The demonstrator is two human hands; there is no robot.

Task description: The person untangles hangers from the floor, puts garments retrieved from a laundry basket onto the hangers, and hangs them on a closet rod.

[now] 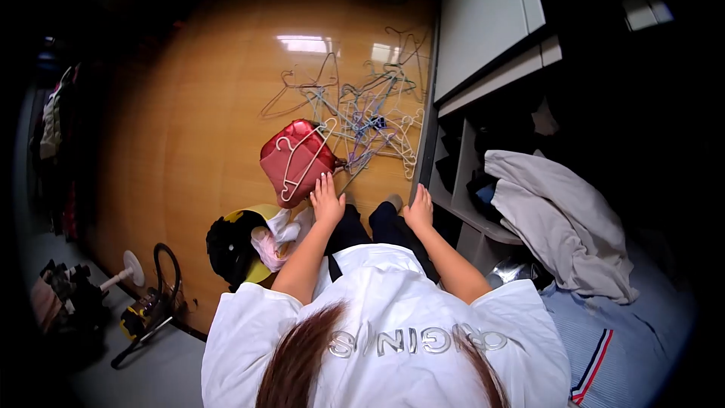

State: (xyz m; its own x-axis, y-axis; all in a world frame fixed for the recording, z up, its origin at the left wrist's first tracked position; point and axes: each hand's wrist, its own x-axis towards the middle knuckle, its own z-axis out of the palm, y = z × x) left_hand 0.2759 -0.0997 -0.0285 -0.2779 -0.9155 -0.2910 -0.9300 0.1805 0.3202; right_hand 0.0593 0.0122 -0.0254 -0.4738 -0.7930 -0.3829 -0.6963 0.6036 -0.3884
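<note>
Fingers stretched out, my left hand (327, 200) is beside the lower right edge of a red bag (272, 153); whether it touches the bag I cannot tell. It holds nothing that I can see. A white clothes hanger (288, 168) lies across the bag. My right hand (419, 210) is open and bare, its fingers pointing forward near the edge of a grey shelf unit (462, 153). On the floor ahead of both hands, several tangled clothes hangers (377, 102) lie in a loose heap.
Left of my legs stands a yellow container (259, 272) with black and white items at it. A vacuum cleaner (143, 313) and a white round-based stand (132, 270) are further left. Grey cloth (563, 215) drapes over the right side, above blue bedding (596, 325).
</note>
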